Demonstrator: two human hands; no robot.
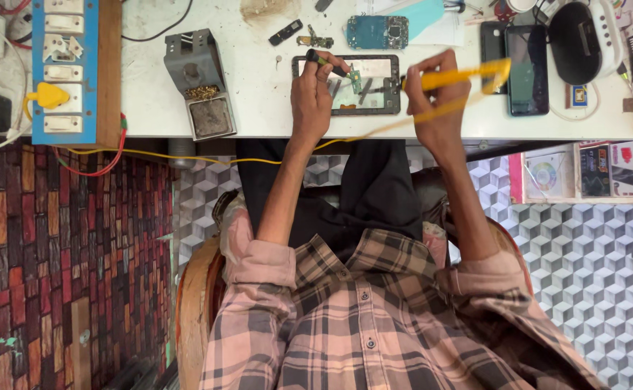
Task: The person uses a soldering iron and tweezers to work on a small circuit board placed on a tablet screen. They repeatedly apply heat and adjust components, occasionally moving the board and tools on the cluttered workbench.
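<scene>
Gripping a yellow soldering iron (461,76), right hand (439,97); left hand (311,97) pinches tweezers (327,63) over small green board (356,81)

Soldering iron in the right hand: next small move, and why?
Probably bring the tip of the yellow soldering iron a little left onto the small green circuit board. The right hand holds the iron just beside it, and the left hand steadies the board with a dark tool over the opened tablet.

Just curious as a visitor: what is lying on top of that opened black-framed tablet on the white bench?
A small green circuit board lies on the opened black-framed tablet. The left hand holds a black tool against it; the right hand holds a yellow soldering iron. The hands cover part of the tablet.
</scene>
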